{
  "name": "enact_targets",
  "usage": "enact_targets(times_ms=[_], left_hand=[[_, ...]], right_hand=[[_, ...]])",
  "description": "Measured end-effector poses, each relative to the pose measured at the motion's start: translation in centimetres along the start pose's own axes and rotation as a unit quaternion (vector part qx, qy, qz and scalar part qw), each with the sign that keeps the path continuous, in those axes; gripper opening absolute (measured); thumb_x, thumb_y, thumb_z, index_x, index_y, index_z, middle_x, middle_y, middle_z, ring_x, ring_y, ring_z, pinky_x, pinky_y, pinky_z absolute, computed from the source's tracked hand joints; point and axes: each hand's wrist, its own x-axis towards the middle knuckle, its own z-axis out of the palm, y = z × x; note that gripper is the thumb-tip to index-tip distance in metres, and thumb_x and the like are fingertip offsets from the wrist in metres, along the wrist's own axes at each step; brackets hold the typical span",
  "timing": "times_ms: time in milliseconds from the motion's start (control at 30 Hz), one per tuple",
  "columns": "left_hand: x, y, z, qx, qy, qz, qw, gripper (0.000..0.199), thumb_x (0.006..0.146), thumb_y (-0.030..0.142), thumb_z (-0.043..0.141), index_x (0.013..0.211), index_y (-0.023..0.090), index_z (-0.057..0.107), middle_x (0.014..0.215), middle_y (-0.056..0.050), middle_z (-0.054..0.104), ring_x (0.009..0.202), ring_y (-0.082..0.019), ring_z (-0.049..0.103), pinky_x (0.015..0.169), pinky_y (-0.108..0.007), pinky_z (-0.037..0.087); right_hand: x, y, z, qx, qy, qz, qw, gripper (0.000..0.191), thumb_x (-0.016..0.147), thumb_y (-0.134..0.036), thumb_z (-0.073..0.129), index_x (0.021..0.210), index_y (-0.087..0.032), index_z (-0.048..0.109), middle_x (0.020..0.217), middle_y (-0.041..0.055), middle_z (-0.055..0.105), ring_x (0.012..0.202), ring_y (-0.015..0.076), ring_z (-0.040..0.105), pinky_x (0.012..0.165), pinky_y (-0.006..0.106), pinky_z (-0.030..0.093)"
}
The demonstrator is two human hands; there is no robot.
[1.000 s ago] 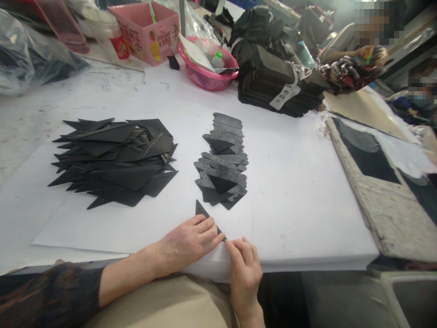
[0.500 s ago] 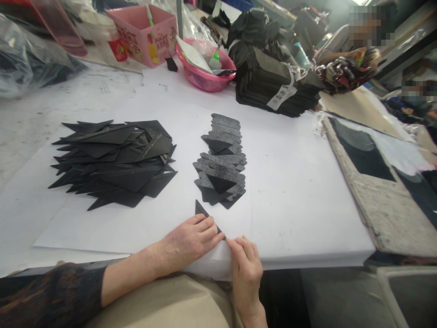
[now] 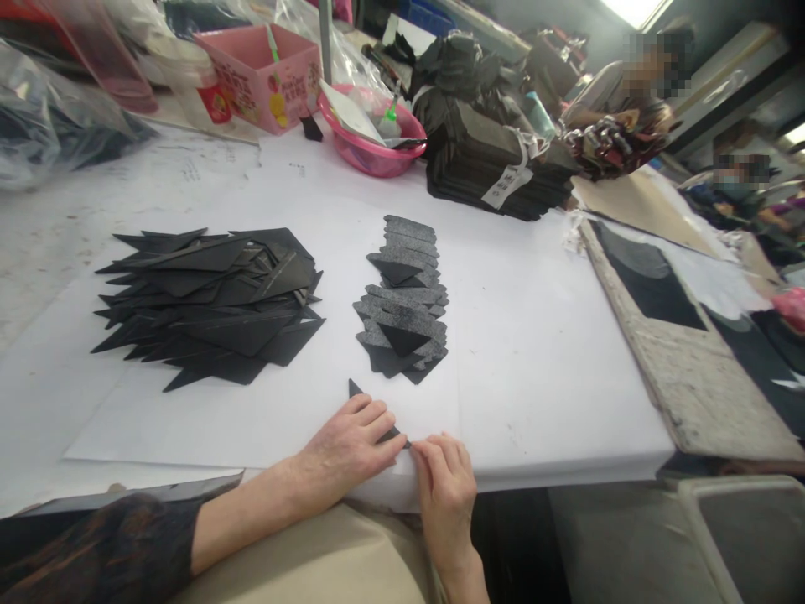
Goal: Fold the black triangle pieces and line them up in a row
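Presently, the black piece is near the table's front edge, at 6 o'clock of the view, with its narrow tip pointing to 11 o'clock. The left hand covers its middle and holds it under bent fingers; the right hand pinches its end at 4 o'clock, with finger and thumb close together.

I think the piece could turn or crease unevenly if the left fingers press too lightly while the right ones pull. Because the end is so slim, it could also slip from the pinch. A wide movement towards 12 o'clock could disturb the overlapping row of grey-edged pieces, which is quite near.

At 10 o'clock, the loose pile of black pieces has many sharp points, so a sleeve may catch them. Farther away are a pink basin at 12 o'clock, a pink box at 11, a tied bundle at 1, and a board towards 3. Nothing stands between the hands and the row, except white table surface.
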Motion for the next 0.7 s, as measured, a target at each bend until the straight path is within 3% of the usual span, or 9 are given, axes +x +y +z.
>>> enact_targets(times_ms=[133,333,500,633,700], left_hand=[[-0.6,0.3,-0.2,-0.033,0.004,-0.016,0.999,0.004,0.095,0.022,0.060,0.096,0.018,0.061,0.088,-0.006,0.055,0.091,-0.023,0.055,0.082,-0.039,0.046],[-0.5,-0.1,-0.8,0.007,-0.009,0.091,0.996,0.011,0.096,0.010,0.050,0.099,0.013,0.060,0.082,-0.005,0.056,0.080,-0.020,0.055,0.073,-0.035,0.045],[0.6,0.4,-2.0,-0.106,0.001,-0.022,0.994,0.025,0.097,0.012,0.042,0.079,0.016,0.058,0.072,-0.002,0.051,0.068,-0.017,0.050,0.063,-0.030,0.038],[1.3,0.9,-3.2,-0.217,-0.010,-0.087,0.972,0.023,0.097,0.014,0.045,0.081,0.016,0.061,0.074,-0.001,0.054,0.068,-0.015,0.052,0.063,-0.027,0.037],[1.5,1.0,-3.5,-0.250,-0.012,-0.105,0.963,0.021,0.095,0.014,0.047,0.081,0.016,0.062,0.074,-0.001,0.054,0.068,-0.015,0.052,0.063,-0.026,0.036]], right_hand=[[-0.2,-0.5,-0.4,0.031,-0.032,0.029,0.999,0.009,0.094,-0.016,0.056,0.092,-0.022,0.062,0.088,0.0007,0.062,0.089,0.0158,0.057,0.099,0.039,0.046],[0.0,-0.8,-1.1,0.085,-0.067,0.068,0.992,0.011,0.096,-0.019,0.054,0.089,-0.022,0.061,0.084,-0.0010,0.063,0.086,0.0143,0.059,0.104,0.040,0.044],[0.4,-0.5,-2.2,0.194,-0.087,0.083,0.974,0.010,0.094,-0.023,0.059,0.102,-0.024,0.065,0.090,-0.0010,0.068,0.088,0.0131,0.064,0.101,0.033,0.048],[0.6,-0.9,-2.8,0.281,-0.073,0.172,0.941,0.008,0.090,-0.027,0.064,0.093,-0.021,0.067,0.086,-0.0003,0.068,0.081,0.0128,0.064,0.076,0.023,0.052],[0.8,-1.4,-2.9,0.314,-0.060,0.220,0.922,0.011,0.090,-0.030,0.064,0.089,-0.020,0.068,0.085,0.0007,0.069,0.081,0.0138,0.064,0.075,0.022,0.051]])
